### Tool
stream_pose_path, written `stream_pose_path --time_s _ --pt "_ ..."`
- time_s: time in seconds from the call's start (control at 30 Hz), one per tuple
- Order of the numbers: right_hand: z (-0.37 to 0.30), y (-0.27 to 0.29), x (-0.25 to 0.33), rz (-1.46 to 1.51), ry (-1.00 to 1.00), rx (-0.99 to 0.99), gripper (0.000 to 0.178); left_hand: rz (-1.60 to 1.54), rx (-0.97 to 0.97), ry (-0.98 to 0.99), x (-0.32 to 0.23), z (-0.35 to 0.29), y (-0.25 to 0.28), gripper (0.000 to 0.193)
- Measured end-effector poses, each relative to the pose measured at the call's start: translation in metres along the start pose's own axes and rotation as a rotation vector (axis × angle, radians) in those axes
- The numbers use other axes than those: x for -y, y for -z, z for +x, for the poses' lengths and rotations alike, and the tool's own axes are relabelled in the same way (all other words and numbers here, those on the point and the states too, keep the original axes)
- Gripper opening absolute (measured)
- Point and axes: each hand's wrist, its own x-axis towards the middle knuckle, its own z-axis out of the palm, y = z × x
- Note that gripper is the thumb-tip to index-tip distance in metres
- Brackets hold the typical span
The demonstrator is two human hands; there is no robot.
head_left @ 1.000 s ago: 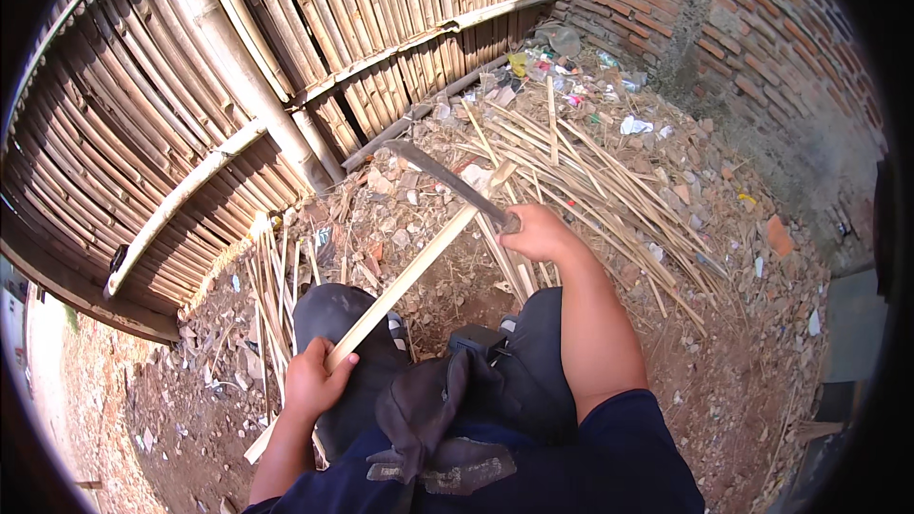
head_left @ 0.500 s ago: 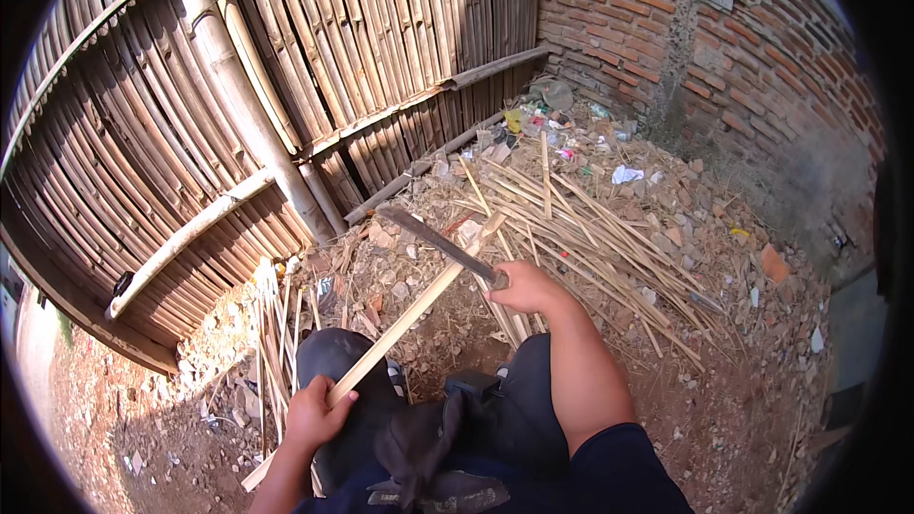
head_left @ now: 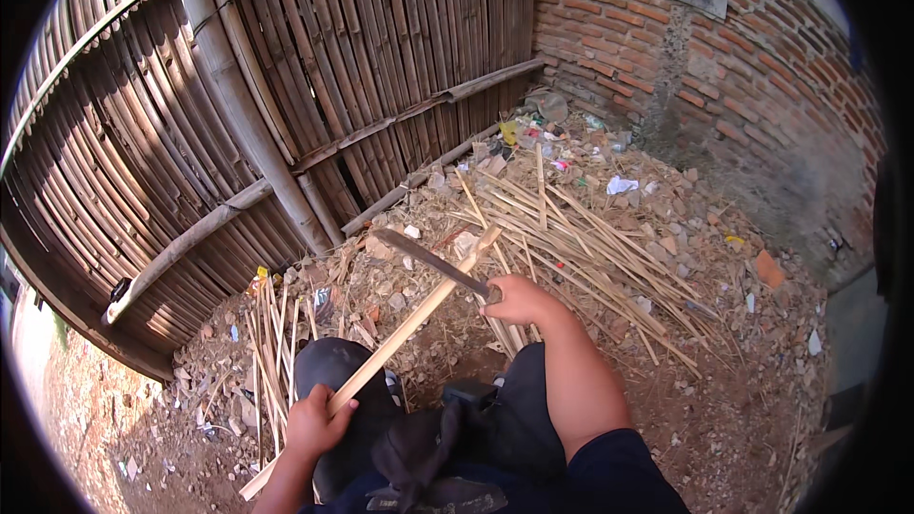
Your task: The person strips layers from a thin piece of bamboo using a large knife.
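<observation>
My left hand (head_left: 315, 422) grips a long split bamboo strip (head_left: 415, 318) near its lower end; the strip slants up and to the right across my dark-trousered knees. My right hand (head_left: 519, 301) is shut on the handle of a dark machete (head_left: 430, 260), whose blade points up-left and lies across the strip near its upper end. A loose pile of thin bamboo slats (head_left: 581, 247) spreads over the rubble just beyond my right hand.
A bamboo fence (head_left: 314, 86) with a thick post (head_left: 249, 124) stands ahead and to the left; a red brick wall (head_left: 743, 67) closes the right. A second bunch of slats (head_left: 271, 352) lies at left. Rubble, litter and dirt cover the ground.
The view has tilted up a little, so both hands sit lower in the picture. The machete blade stays across the strip's upper end, its angle slightly shifted.
</observation>
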Motion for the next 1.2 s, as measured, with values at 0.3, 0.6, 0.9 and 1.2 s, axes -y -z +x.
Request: stream_pose_path --time_s 0.3,0.6,0.9,1.2 --pt "0.02 -0.007 -0.013 0.046 0.092 0.036 0.056 0.02 -0.026 -0.006 0.005 -0.005 -0.002 0.046" --pt "0.004 -0.032 0.012 -0.226 0.172 0.153 0.052 0.024 0.047 0.014 -0.001 0.001 0.004 0.045" --pt "0.02 -0.008 -0.013 0.028 0.025 0.025 0.066 0.018 -0.015 -0.002 0.002 -0.004 -0.002 0.044" --pt "0.004 -0.032 0.016 -0.211 0.171 0.192 0.044 0.024 0.05 0.002 0.001 0.0 0.005 0.044"
